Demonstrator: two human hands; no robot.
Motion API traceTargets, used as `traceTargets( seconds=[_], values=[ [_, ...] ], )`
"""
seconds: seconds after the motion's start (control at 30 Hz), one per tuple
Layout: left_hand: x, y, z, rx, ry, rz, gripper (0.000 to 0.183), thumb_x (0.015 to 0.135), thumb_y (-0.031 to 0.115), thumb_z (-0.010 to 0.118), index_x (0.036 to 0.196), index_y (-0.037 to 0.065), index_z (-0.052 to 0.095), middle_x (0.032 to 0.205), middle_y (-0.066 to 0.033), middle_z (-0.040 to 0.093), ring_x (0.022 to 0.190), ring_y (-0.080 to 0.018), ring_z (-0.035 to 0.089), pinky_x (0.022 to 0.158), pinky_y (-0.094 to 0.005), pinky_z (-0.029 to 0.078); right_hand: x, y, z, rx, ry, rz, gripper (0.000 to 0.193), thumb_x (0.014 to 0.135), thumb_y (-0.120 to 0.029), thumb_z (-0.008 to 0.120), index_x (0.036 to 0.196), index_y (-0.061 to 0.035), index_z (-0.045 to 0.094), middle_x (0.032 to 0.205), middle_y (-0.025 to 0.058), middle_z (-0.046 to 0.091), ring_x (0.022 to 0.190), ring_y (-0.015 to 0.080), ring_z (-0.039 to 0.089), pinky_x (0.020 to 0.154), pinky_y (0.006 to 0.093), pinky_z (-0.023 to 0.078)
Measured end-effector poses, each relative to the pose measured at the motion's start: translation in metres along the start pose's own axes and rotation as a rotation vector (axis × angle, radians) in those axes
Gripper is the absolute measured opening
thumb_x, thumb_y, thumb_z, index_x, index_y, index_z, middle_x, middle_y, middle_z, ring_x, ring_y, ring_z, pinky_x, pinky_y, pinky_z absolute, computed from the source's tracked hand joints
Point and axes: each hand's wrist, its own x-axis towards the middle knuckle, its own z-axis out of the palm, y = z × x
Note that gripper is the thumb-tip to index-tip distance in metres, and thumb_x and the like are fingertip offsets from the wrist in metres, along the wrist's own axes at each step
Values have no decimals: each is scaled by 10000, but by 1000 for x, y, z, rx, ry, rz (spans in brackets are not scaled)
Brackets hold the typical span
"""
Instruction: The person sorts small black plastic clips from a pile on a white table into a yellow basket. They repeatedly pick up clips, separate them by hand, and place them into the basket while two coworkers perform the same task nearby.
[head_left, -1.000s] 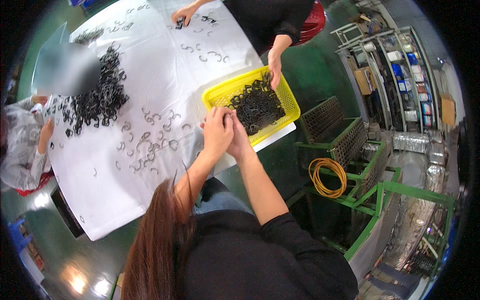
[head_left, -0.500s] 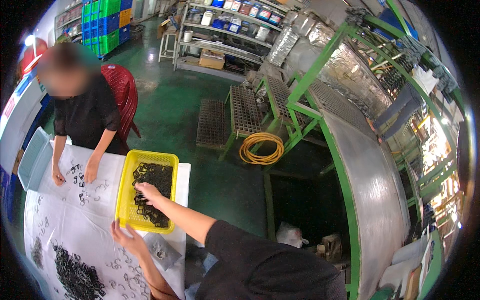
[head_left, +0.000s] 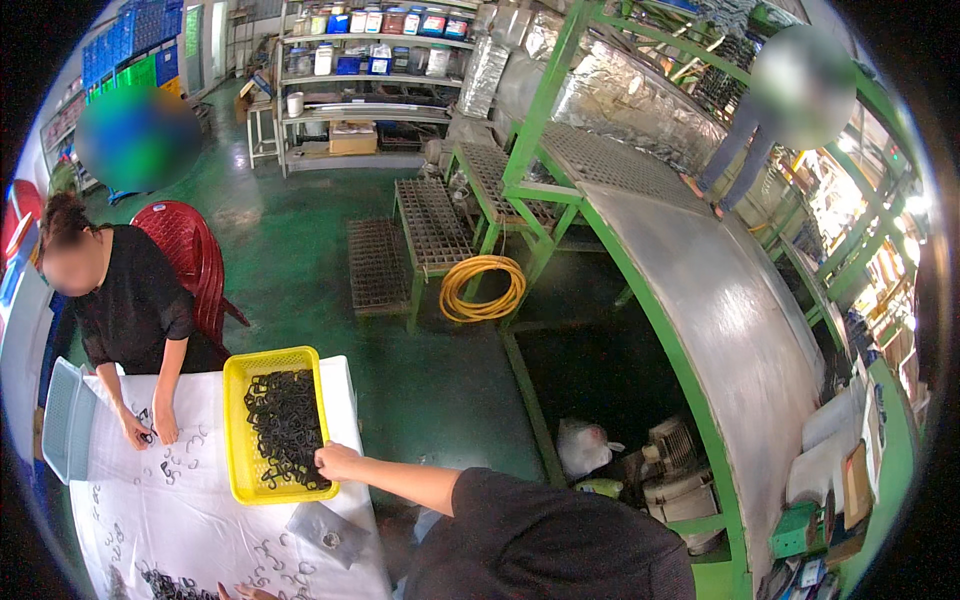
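Glossy green floor (head_left: 300, 250), wet-looking sheen under overhead light. Ahead of the right hand, a red plastic chair (head_left: 190, 262) and metal grating steps (head_left: 405, 240); a coiled yellow hose (head_left: 483, 287) lies beside them. Further off, shelving (head_left: 370, 45) stacked with containers and blue crates (head_left: 125, 45). To the right, a green steel frame (head_left: 545, 130) carries a curved sheet-metal chute (head_left: 720, 310).

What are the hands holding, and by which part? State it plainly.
The right hand reaches into the yellow tray, its fingers among the black rings; a firm hold cannot be told. The left hand lies at the picture's lower edge, too cut off to tell.
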Motion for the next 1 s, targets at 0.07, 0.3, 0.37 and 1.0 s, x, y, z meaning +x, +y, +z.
traceTargets(
  seconds=[0.07,0.3,0.37,1.0],
  values=[
    [5,-10,2,24,83,104,307,872,279,503,1092,76,570,1022,-151,570,910,-335,538,790,-482,418,-7,12,-4,-41,-42,44,182,750,-197,585,899,-121,654,1011,134,579,981,285,560,824,390,471],
    [0,-45,-29,-3,84,129,338,916,204,469,1179,-5,509,1188,-150,537,1104,-310,499,968,-399,377,-24,-17,22,57,173,-276,204,753,-96,549,945,-47,600,933,156,568,885,319,559,780,398,465],
    [-17,-44,-34,-269,88,-130,344,890,158,476,1207,25,486,1245,-104,510,1173,-282,458,1021,-386,343,-24,-40,41,65,237,-606,178,749,-76,542,922,-65,584,916,141,535,897,319,532,802,404,447],
    [-178,-74,52,260,-531,-243,495,840,247,515,1327,199,443,1471,-16,260,1393,-229,130,1069,-610,-19,46,-137,323,-422,-85,-1172,522,912,-357,456,1373,-133,355,1423,87,347,1351,277,250,1097,480,149]
  ],
)
